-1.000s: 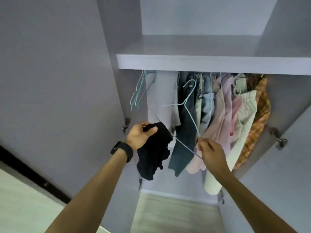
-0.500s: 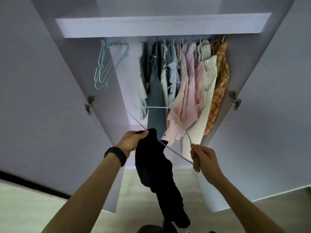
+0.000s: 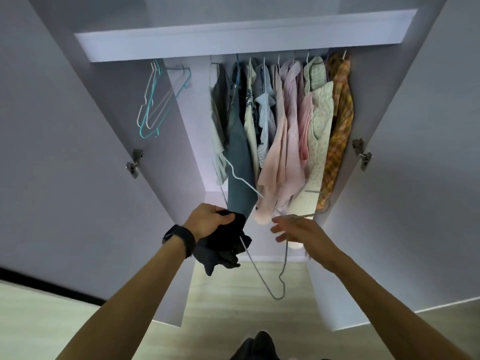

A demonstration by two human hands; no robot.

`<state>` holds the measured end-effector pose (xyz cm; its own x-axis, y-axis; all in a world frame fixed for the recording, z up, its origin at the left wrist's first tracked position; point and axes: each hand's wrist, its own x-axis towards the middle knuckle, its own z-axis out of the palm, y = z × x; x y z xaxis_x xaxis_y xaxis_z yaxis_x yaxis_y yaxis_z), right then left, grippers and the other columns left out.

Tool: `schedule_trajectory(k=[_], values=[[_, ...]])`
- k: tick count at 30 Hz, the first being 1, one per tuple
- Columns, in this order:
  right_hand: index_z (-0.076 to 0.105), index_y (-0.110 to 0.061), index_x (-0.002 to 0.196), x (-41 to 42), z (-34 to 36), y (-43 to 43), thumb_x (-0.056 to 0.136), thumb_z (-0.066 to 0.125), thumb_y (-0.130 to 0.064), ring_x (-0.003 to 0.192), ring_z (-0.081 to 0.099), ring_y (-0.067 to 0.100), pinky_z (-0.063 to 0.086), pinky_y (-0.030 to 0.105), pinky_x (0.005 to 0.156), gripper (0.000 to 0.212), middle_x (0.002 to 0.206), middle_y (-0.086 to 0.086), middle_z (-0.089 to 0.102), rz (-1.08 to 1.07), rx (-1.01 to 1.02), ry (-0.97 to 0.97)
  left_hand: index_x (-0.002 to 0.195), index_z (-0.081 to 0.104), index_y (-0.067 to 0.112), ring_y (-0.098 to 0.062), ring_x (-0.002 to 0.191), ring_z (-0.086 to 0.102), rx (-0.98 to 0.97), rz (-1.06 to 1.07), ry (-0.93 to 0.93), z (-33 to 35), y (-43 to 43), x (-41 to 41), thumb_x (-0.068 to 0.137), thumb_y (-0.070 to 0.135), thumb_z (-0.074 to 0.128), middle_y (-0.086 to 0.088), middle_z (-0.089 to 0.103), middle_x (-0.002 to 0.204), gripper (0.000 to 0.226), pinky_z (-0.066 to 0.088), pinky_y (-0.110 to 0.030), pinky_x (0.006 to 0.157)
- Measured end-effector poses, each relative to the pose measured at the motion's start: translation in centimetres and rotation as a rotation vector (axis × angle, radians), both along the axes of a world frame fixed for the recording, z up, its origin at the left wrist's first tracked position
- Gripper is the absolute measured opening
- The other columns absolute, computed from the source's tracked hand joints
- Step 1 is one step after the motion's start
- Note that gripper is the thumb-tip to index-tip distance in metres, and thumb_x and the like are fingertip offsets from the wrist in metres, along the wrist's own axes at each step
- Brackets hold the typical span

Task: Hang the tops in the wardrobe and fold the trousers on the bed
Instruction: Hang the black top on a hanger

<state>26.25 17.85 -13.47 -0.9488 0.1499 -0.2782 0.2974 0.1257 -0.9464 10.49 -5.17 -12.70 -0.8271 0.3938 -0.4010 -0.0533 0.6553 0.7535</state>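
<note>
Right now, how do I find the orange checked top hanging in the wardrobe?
Look into the open pale grey wardrobe, under its wide shelf, where a row of tops hangs. Go to the far right end, just past the cream dotted top. There hangs the orange-and-yellow checked top, the only checked one among pale pinks, creams, blues and greys.

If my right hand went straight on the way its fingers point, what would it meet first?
Your right hand points left: probably the black top in your left hand, though depth is unclear.
</note>
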Motion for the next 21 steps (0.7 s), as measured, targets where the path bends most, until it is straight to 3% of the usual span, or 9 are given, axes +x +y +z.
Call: schedule_trajectory(k=[2, 3, 5, 7, 9, 12, 15, 17, 21], values=[[0.073, -0.010, 0.100, -2.8, 2.3, 0.0, 0.087, 0.067, -0.047, 0.061, 0.066, 0.017, 0.056, 0.027, 0.062, 0.040, 0.073, 0.003, 0.070, -0.130, -0.240, 0.041, 0.090, 0.077, 0.025, -0.014, 0.088, 0.068, -0.051, -0.050, 0.068, 0.9, 0.5, 0.1, 0.089, 0.046, 0.069, 0.007, 0.074, 0.092, 0.023, 0.053, -0.029, 0.085], [0.072, -0.007, 0.094, -4.0, 3.3, -0.1, 0.092, 0.068, -0.040, 0.048, 0.052, 0.013, 0.047, 0.022, 0.048, 0.033, 0.059, 0.002, 0.057, -0.193, -0.324, 0.050, 0.094, 0.076, 0.023, -0.014, 0.090, 0.067, -0.051, -0.054, 0.091, 1.5, 0.6, 0.1, 0.090, 0.047, 0.068, 0.006, 0.073, 0.093, 0.026, 0.053, -0.030, 0.087], [0.069, -0.008, 0.082, -5.9, 4.4, 0.0, 0.097, 0.064, -0.029, 0.042, 0.034, 0.007, 0.030, 0.017, 0.039, 0.026, 0.050, -0.005, 0.039, -0.291, -0.252, 0.065, 0.099, 0.071, 0.025, -0.013, 0.094, 0.066, 0.002, -0.051, 0.121, 2.9, 0.5, 0.2, 0.091, 0.044, 0.069, 0.009, 0.070, 0.097, 0.021, 0.053, -0.028, 0.090], [0.065, -0.006, 0.077, -7.0, 4.9, -0.5, 0.094, 0.068, -0.028, 0.046, 0.040, 0.005, 0.032, 0.016, 0.043, 0.028, 0.052, -0.007, 0.045, -0.306, -0.067, 0.155, 0.103, 0.065, 0.026, -0.011, 0.095, 0.066, 0.077, -0.016, 0.098, 4.4, -0.1, 0.2, 0.089, 0.041, 0.072, 0.009, 0.067, 0.101, 0.022, 0.053, -0.022, 0.085], [0.068, -0.008, 0.087, -7.6, 5.4, -1.8, 0.087, 0.077, -0.033, 0.059, 0.056, 0.002, 0.044, 0.017, 0.055, 0.027, 0.065, -0.009, 0.060, -0.170, -0.009, 0.245, 0.105, 0.064, 0.018, -0.006, 0.085, 0.067, 0.128, -0.023, 0.075, 5.8, -0.5, 0.2, 0.088, 0.038, 0.074, 0.004, 0.069, 0.100, 0.027, 0.053, -0.017, 0.075], [0.073, -0.032, 0.106, -8.6, 6.4, -4.6, 0.078, 0.083, -0.046, 0.094, 0.068, 0.000, 0.052, 0.019, 0.086, 0.033, 0.098, -0.016, 0.073, 0.148, 0.132, 0.242, 0.105, 0.067, 0.002, -0.008, 0.079, 0.067, 0.321, -0.039, 0.081, 8.0, -1.2, 0.2, 0.088, 0.020, 0.075, -0.002, 0.070, 0.091, 0.026, 0.052, -0.017, 0.073], [0.073, -0.033, 0.087, -10.5, 7.8, -5.7, 0.077, 0.076, -0.054, 0.070, 0.063, 0.002, 0.048, 0.029, 0.069, 0.023, 0.073, -0.012, 0.069, 0.182, 0.339, 0.315, 0.104, 0.074, 0.004, -0.011, 0.088, 0.071, 0.341, -0.036, 0.213, 10.3, -2.5, -0.1, 0.088, 0.016, 0.075, 0.001, 0.076, 0.095, 0.020, 0.053, -0.021, 0.081], [0.067, -0.024, 0.078, -11.7, 8.9, -5.6, 0.079, 0.070, -0.055, 0.059, 0.053, 0.006, 0.041, 0.031, 0.063, 0.031, 0.059, -0.007, 0.059, 0.161, 0.409, 0.351, 0.107, 0.078, 0.013, -0.009, 0.095, 0.071, 0.191, 0.003, 0.412, 11.4, -3.9, -0.6, 0.089, 0.022, 0.075, 0.005, 0.076, 0.103, 0.021, 0.052, -0.020, 0.090], [0.067, -0.023, 0.076, -13.8, 11.7, -4.2, 0.088, 0.071, -0.038, 0.064, 0.056, 0.009, 0.043, 0.033, 0.068, 0.019, 0.062, -0.008, 0.060, 0.004, 0.321, 0.400, 0.096, 0.078, 0.031, 0.010, 0.083, 0.066, 0.153, 0.169, 0.525, 12.6, -8.0, -1.9, 0.088, 0.026, 0.076, 0.019, 0.074, 0.092, 0.009, 0.048, -0.003, 0.078]])
